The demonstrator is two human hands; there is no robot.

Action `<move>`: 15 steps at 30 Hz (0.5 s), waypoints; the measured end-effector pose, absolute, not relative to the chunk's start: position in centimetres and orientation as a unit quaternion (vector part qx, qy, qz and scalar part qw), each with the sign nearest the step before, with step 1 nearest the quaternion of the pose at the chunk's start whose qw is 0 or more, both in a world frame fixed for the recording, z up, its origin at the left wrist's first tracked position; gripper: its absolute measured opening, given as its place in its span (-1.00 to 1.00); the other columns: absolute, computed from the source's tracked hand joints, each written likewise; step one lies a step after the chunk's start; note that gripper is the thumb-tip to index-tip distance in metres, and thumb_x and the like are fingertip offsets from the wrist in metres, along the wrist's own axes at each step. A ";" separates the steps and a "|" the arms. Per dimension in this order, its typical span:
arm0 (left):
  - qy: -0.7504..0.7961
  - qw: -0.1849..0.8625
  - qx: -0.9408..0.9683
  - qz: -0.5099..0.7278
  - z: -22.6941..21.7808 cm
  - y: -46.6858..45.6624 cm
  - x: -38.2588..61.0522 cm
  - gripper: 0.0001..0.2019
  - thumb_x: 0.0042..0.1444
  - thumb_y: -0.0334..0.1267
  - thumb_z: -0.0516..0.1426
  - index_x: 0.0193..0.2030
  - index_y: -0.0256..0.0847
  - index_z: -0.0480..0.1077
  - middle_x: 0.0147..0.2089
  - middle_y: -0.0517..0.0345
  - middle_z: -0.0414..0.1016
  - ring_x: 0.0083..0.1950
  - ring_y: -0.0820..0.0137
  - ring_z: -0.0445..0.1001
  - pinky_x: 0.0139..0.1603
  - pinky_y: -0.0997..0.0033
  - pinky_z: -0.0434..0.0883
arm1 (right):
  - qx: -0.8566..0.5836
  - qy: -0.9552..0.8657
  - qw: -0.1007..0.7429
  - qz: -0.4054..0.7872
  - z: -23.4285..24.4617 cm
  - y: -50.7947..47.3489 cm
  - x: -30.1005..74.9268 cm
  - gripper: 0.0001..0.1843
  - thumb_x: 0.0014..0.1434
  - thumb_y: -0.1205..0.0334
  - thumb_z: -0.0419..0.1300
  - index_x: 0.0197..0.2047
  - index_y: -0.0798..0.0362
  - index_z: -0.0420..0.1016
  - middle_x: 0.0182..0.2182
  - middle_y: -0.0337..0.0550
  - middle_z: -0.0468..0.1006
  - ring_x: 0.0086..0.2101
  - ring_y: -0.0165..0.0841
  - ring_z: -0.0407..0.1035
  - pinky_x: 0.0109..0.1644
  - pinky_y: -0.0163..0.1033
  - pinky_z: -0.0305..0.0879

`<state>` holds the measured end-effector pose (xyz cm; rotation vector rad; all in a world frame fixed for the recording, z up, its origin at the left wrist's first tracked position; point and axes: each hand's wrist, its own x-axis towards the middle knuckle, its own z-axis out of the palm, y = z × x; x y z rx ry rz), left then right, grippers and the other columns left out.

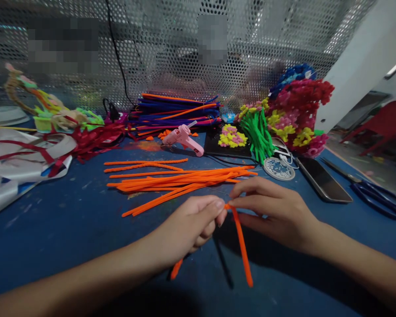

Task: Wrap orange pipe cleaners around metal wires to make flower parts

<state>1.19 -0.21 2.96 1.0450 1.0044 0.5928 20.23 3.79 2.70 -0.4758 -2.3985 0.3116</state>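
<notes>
An orange pipe cleaner (242, 246) is held up in front of me, bent where my two hands meet. My left hand (198, 222) is closed around it, thumb pressed on the bend, and one end pokes out below the fist. The fingertips of my right hand (277, 211) pinch it at the bend, beside the left thumb. Its other end hangs down between the hands. Just beyond my hands, a loose pile of orange pipe cleaners (171, 180) lies on the blue table (69, 237).
Behind the pile lie a pink glue gun (185, 138), bundled dark pipe cleaners (178, 110) and green stems (257, 134). To the right are a dish of white beads (279, 168), a phone (324, 179) and scissors (372, 189). Ribbons (29, 152) spread at left.
</notes>
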 end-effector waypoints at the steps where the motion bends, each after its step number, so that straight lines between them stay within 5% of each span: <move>1: 0.455 0.702 0.477 0.269 2.9 -0.1 1.1 -0.70 0.18 -0.02 -0.10 -0.46 -0.18 0.10 -0.71 0.48 -0.16 -0.73 0.63 -0.24 -0.77 0.68 -0.21 | -0.186 -0.913 0.335 0.142 2.8 3.9 20.2 -0.83 0.17 0.36 0.11 -0.16 0.06 0.44 -0.20 -0.08 0.44 -0.17 -0.41 0.36 -0.15 -0.35 0.34; 5: 0.469 0.630 0.556 0.271 3.0 0.2 1.0 -0.68 0.21 -0.06 -0.16 -0.47 -0.19 0.10 -0.68 0.44 -0.14 -0.71 0.60 -0.17 -0.72 0.63 -0.12 | -0.226 -0.883 0.335 0.241 3.3 4.1 20.2 -0.85 0.16 0.33 0.13 -0.20 0.03 0.49 -0.23 -0.11 0.46 -0.21 -0.40 0.38 -0.17 -0.31 0.34; 12: 0.460 0.278 0.830 0.148 3.0 -0.3 0.3 -0.70 0.24 -0.18 -0.19 -0.43 -0.20 0.21 -0.53 0.26 0.24 -0.53 0.49 0.23 -0.49 0.50 0.08 | -0.334 -0.755 0.328 0.459 2.9 3.7 19.4 -0.87 0.04 0.19 0.26 -0.44 0.07 0.51 -0.47 -0.22 0.52 -0.45 -0.46 0.39 -0.39 -0.38 0.31; 15: 0.452 0.248 0.848 0.121 2.9 -0.4 0.3 -0.69 0.25 -0.19 -0.22 -0.42 -0.20 0.20 -0.52 0.25 0.26 -0.53 0.47 0.27 -0.49 0.49 0.09 | -0.356 -0.695 0.350 0.517 2.6 3.4 19.1 -0.78 -0.02 0.16 0.31 -0.29 0.06 0.48 -0.52 -0.25 0.51 -0.53 -0.47 0.38 -0.50 -0.40 0.30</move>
